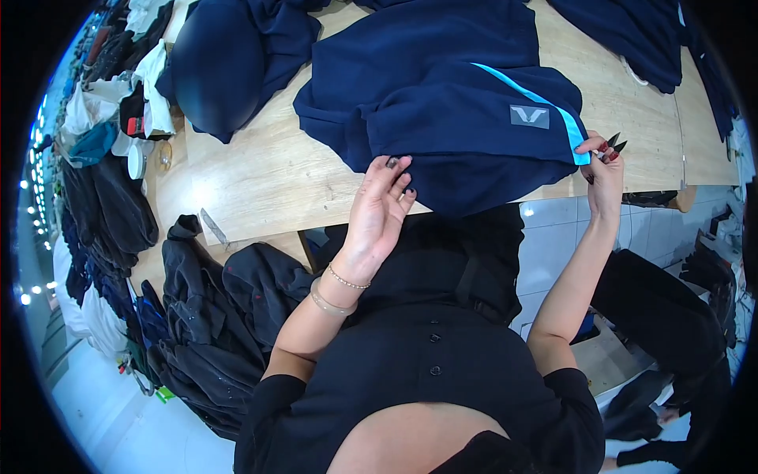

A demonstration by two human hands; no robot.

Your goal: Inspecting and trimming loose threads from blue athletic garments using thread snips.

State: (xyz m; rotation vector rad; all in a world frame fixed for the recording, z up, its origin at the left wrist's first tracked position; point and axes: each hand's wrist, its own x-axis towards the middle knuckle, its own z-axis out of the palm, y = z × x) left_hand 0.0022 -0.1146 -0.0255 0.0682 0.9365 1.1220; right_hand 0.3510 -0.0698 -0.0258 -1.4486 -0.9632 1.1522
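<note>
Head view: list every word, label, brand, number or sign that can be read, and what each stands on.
Grey rectangular patch on the navy garment: a pale, wing-like sign; any lettering on it is too small to read.
Red item at the left: any marking is too small and blurred to read.
No readable words or numbers elsewhere.
</note>
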